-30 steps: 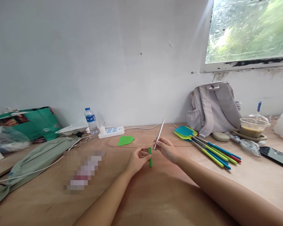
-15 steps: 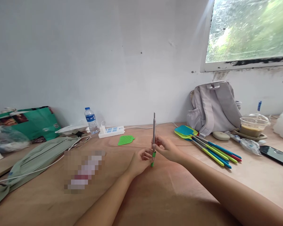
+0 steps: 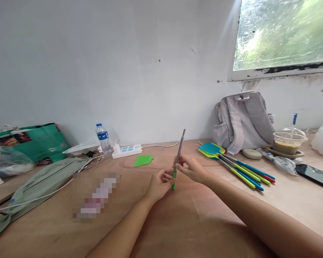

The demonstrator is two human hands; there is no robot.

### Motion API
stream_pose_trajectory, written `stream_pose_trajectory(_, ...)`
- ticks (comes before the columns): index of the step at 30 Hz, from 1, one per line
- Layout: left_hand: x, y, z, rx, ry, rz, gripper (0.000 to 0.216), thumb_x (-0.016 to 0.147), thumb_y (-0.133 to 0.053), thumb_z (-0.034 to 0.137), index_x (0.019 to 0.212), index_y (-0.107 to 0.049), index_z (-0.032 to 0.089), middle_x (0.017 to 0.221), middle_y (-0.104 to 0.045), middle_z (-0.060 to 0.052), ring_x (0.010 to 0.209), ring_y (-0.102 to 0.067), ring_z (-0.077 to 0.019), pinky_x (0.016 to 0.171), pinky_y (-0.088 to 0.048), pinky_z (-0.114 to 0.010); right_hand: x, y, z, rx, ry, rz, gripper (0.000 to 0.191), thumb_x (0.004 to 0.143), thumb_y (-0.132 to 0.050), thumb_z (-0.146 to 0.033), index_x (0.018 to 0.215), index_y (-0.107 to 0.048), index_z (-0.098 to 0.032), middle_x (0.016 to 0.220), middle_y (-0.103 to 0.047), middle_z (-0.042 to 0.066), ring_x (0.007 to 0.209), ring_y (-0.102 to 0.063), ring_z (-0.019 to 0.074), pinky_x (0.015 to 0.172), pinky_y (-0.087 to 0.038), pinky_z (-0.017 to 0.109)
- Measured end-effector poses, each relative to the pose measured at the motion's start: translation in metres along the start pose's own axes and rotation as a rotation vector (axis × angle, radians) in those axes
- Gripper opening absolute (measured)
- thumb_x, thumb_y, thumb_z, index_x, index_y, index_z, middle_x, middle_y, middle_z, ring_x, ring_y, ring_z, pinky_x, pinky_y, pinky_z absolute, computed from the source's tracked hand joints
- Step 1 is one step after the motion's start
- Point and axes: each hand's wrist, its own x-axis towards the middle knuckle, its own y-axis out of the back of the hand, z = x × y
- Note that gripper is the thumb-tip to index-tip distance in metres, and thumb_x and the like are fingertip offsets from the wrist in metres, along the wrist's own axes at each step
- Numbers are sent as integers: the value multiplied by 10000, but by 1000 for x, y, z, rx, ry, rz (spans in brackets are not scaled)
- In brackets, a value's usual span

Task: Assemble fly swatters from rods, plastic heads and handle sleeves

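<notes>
A telescopic fly swatter handle (image 3: 180,147), a thin metal rod with a green grip (image 3: 173,182) at its lower end, stands between my hands, tilted to the right at the top. My left hand (image 3: 162,182) is closed around the green grip. Just above it, my right hand (image 3: 187,165) pinches the lower part of the metal rod. Fingers partly hide where rod and grip meet. Behind my left hand, a loose green fly swatter head (image 3: 143,160) lies flat on the table, apart from the handle.
Several fly swatters (image 3: 240,168) lie in a pile at right, before a grey backpack (image 3: 243,122). Farther right are a drink cup (image 3: 288,141) and a phone (image 3: 316,176). At left stand a water bottle (image 3: 103,139), power strip (image 3: 127,151) and green bag (image 3: 40,141).
The top of the metal rod has tipped to the right, from nearly upright to slanted. Both hands keep their hold in about the same place.
</notes>
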Motion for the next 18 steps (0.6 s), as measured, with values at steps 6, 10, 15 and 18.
stream_pose_trajectory(6,1,3,-2,-32,28,20,253,628,-685,271,828,-583,155,646,-591,0,621,-570,-129,609,-488,-268,-1,-2,3,31,-21,-31,140,790,-426,-123,850,-530,-196,785,-620,15,744,-563,136,621,-423,246)
stream_pose_trajectory(10,2,3,-2,-33,33,19,250,627,-685,270,826,-583,157,672,-596,-5,637,-570,-130,611,-495,-270,-2,-4,2,84,-50,-22,126,801,-403,-132,842,-504,-195,790,-612,16,754,-562,139,645,-430,261)
stream_pose_trajectory(15,1,1,0,7,-2,-2,230,641,-678,267,825,-599,154,742,-614,-28,655,-563,-127,592,-488,-249,0,-5,-1,107,-110,16,123,762,-389,-101,788,-468,-193,756,-610,10,692,-560,130,640,-433,263)
stream_pose_trajectory(18,0,0,1,32,-22,-13,224,648,-674,264,827,-600,151,756,-615,-32,644,-552,-121,569,-481,-236,0,-5,-3,139,-147,0,137,737,-369,-81,770,-435,-197,703,-602,-7,643,-561,123,611,-434,251)
